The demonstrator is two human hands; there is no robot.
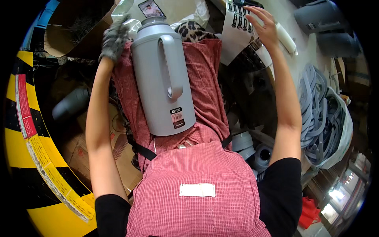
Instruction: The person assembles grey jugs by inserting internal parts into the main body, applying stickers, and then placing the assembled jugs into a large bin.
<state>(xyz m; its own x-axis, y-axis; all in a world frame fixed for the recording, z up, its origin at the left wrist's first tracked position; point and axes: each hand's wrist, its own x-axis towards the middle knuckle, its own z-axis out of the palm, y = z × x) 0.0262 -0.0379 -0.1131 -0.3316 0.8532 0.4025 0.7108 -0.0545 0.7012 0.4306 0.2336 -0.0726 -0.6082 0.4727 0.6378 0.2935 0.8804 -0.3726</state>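
Observation:
A grey thermos jug [162, 79] with a looped side handle lies on my lap over a red checked apron [197, 166], its neck pointing away from me. Low on its body is a dark and pink label [177, 117]. My left hand [114, 39], in a grey knit glove, is beside the jug's shoulder; its fingers are blurred. My right hand [265, 29] is bare, fingers stretched out and apart, over the edge of a white sheet of black labels [238, 27]. Whether the fingertips touch the sheet is unclear.
A phone [151, 8] lies beyond the jug. At right, grey plastic handles [314, 106] fill a white bag [343, 142], and more grey jugs [318, 17] lie above. A white roll [286, 38] rests on the table. Yellow-black striped edging [43, 158] curves along the left.

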